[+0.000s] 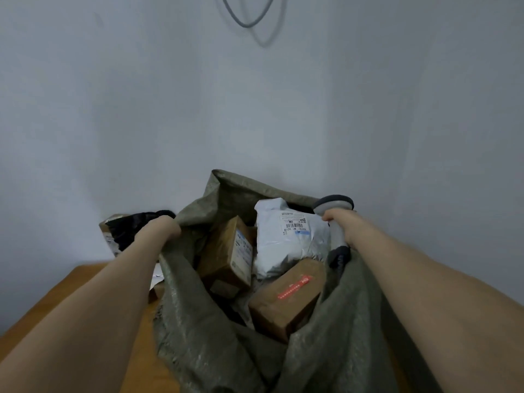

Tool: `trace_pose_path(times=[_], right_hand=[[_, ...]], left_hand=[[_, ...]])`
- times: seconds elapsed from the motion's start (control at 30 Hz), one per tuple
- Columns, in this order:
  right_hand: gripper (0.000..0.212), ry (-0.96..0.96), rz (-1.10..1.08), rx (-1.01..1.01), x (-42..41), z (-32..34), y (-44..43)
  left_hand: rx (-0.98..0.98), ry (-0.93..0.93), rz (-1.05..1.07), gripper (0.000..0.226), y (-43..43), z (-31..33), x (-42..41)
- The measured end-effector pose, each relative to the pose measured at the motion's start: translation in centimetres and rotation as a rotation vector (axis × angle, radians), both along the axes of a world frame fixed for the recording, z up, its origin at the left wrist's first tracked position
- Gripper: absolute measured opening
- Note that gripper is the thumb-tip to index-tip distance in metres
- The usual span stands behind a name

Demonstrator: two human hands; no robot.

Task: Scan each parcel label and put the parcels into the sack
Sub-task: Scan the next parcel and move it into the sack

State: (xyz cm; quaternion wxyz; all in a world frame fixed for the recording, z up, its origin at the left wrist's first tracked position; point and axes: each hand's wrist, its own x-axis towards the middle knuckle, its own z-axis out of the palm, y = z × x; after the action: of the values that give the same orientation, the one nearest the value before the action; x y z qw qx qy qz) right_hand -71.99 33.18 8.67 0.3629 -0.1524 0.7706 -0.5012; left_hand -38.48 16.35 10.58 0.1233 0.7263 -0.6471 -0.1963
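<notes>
Plain grey-white wall point(113, 109) fills most of the bkgd, w/ a loop of grey cable point(246, 22) hanging at the top. Below it sits a brown wooden table point(85, 282), and on that an olive woven sack point(198, 321), mouth wide open toward the camera.

L hand point(163, 226) is at the sack's left rim. Its fingers curl over the fabric edge and grip it. The fingertips are hidden in the fold.

R hand point(340, 222) is at the opposite rim, fingers wrapped round the handle of a grey scanner point(336, 205). The scanner head sticks up past the knuckles, and the dark handle end pokes out below the palm, against the sack cloth. Can't tell if those fingers also pinch the rim.

Btwn the two sets of fingers, inside the sack:
- white mailer point(286, 236), just inboard of the R fingers, barcode label facing up
- labelled brown box point(226, 251), tilted on edge, nearer the L fingers and touching the mailer's side
- red-taped brown box point(286, 296), below the R fingers toward the camera, lying slanted and overlapping the mailer's lower edge

Outside the sack, just beyond the L fingers on the far side, a black parcel point(127, 228) lies on the table by the wall. Bits of cardboard and white paper show around it, too blurred to make out.
</notes>
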Motion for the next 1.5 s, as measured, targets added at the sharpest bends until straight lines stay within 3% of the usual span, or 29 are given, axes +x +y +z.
trace_pose_path(times=[0.1,0.17,0.37,0.47,0.63,0.77,0.87,1.0,1.17,1.27,1.37,1.43,1.5], right_hand=[[0.049,-0.165,-0.075,-0.201,0.5,-0.8,-1.1],[0.033,-0.174,-0.141,-0.327,1.5,0.7,-1.2],[0.040,-0.069,-0.209,-0.500,1.2,6.5,-0.2],[0.034,-0.030,-0.178,-0.486,1.9,6.6,0.3],[0.035,0.031,-0.040,-0.310,5.6,3.6,0.9],[0.032,-0.008,0.020,-0.357,8.1,4.9,0.8],[0.041,0.052,0.010,-0.325,8.8,5.7,1.1],[0.067,0.122,-0.040,-0.231,7.6,4.7,2.9],[0.056,0.041,-0.019,-0.204,7.5,3.3,7.0],[0.060,-0.067,0.068,-0.138,8.4,1.7,9.3],[0.046,-0.106,0.152,-0.089,9.9,0.7,11.7],[0.047,-0.112,0.183,-0.096,10.4,0.3,12.7],[0.049,-0.116,0.137,-0.181,10.5,1.2,13.0]], left_hand=[[-0.002,0.653,0.131,0.038,2.0,1.2,-2.8],[-0.063,0.972,0.244,0.034,2.1,2.9,-4.5],[-0.169,1.220,0.086,0.033,2.1,8.5,-7.8],[-0.166,1.216,0.077,0.034,1.7,7.6,-7.5],[-0.091,1.026,0.202,0.043,2.9,2.9,-5.1],[-0.083,1.071,0.107,0.041,4.2,2.7,-4.0],[-0.040,1.068,0.051,0.037,5.2,2.3,-3.6],[-0.018,0.979,0.058,0.064,6.8,0.8,-2.8],[0.060,0.796,0.097,0.094,12.2,-0.8,-1.4],[0.233,0.694,0.100,0.084,16.5,-2.1,-0.7],[0.428,0.613,0.108,0.059,20.3,-3.7,-0.4],[0.410,0.685,0.131,0.035,22.0,-3.8,-0.9],[0.226,0.809,0.131,0.027,22.3,-2.3,-1.2]])
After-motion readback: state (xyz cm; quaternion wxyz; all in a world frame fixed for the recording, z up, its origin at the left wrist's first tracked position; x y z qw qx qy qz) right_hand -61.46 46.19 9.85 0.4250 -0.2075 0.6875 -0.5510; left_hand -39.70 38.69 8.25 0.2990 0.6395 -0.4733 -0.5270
